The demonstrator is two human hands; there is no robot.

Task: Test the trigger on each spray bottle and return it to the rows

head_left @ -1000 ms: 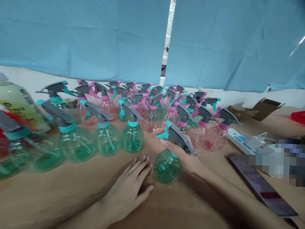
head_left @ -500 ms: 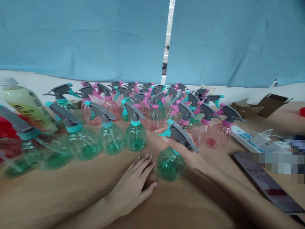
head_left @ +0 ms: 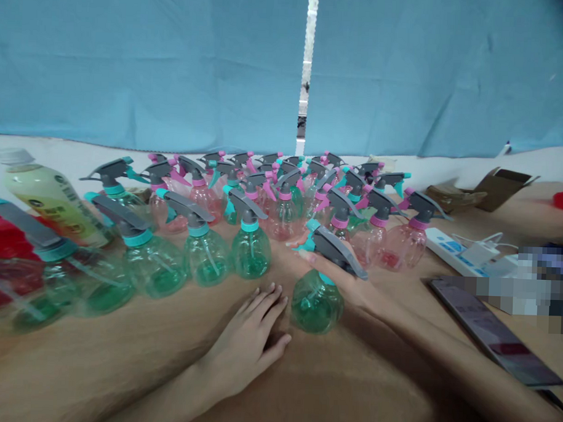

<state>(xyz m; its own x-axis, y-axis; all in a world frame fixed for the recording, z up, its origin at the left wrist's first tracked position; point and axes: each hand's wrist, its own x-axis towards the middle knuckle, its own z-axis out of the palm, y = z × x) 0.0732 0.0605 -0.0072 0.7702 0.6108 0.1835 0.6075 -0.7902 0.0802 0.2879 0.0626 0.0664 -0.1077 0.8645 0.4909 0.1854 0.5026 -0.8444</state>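
While the right hand (head_left: 355, 286) grips the tilted green spray bottle (head_left: 316, 306) by its neck — low over the bench (head_left: 119, 365), beside the flat, empty left hand (head_left: 253, 339) — a loose swing could topple the standing bottles (head_left: 250, 250).

The green spray bottle (head_left: 316, 304) near centre was noted as clear, glossy tinted plastic, and its trigger head (head_left: 338, 253) as matt grey plastic. The table top (head_left: 96, 358) was recorded as smooth, matt brown. The far backdrop (head_left: 152, 65) was seen as creased blue cloth. The cardboard box (head_left: 504, 185) at far right appeared matt, and the phone (head_left: 494, 332) at near right glossy.
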